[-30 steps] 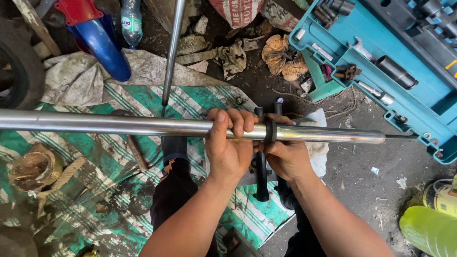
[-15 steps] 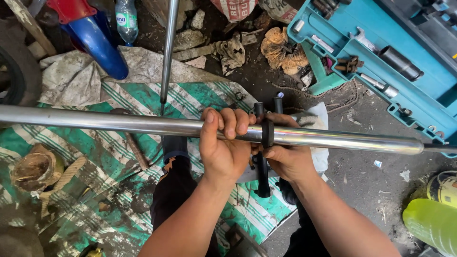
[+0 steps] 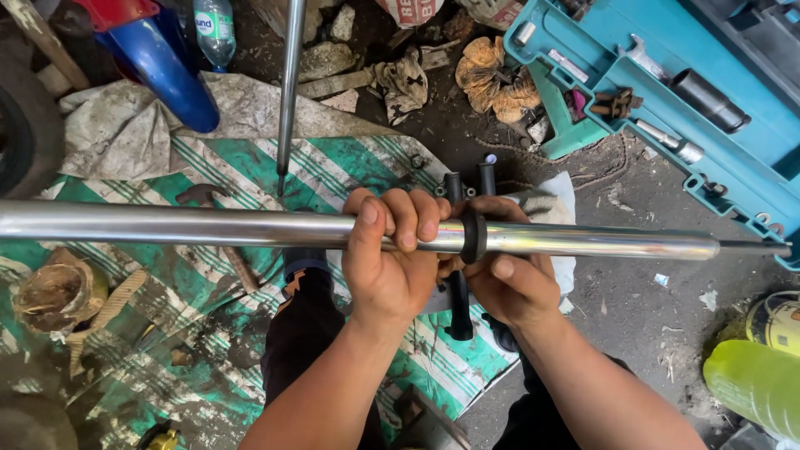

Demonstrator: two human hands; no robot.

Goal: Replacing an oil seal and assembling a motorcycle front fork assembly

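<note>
A long shiny steel tube (image 3: 600,242) runs level across the view, with a thin rod sticking out of its right end. My left hand (image 3: 390,262) is wrapped around the tube near its middle. Just to the right, my right hand (image 3: 504,279) pinches a black rubber ring (image 3: 473,234) that sits around the tube. Under my hands lies a black bracket with two upright stubs (image 3: 457,250), partly hidden.
A green striped mat (image 3: 208,350) covers the ground at left. A second steel tube (image 3: 289,83) stands behind. An open teal tool case (image 3: 667,92) lies top right. Blue mudguard (image 3: 167,71), bottle (image 3: 215,25), rags, a yellow-green container (image 3: 754,383) at lower right.
The tube has slid to the right through my hands, so more of it shows past the black ring. Both hands keep their hold.
</note>
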